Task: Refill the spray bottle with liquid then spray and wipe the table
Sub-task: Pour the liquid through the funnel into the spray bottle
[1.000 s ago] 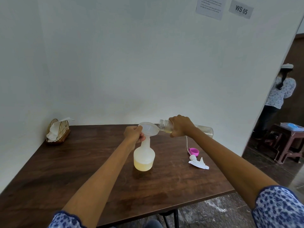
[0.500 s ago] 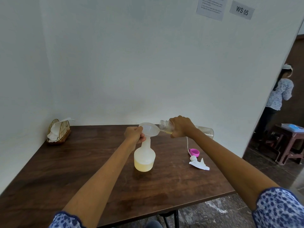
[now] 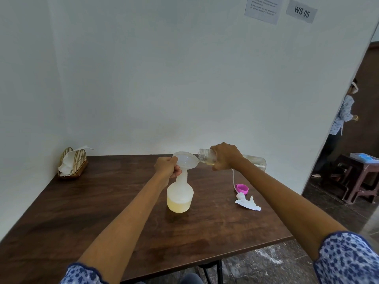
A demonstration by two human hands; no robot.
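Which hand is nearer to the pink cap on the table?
The right hand. It holds the clear bottle above and just behind the pink cap. The left hand is farther away, at the funnel on the spray bottle.

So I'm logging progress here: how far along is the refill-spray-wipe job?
Done: the spray head and pink cap lie off on the table. In hand: the right hand tips the clear bottle into the funnel, which the left hand steadies on the partly filled spray bottle. Left: refit head, spray, wipe; tissues untouched.
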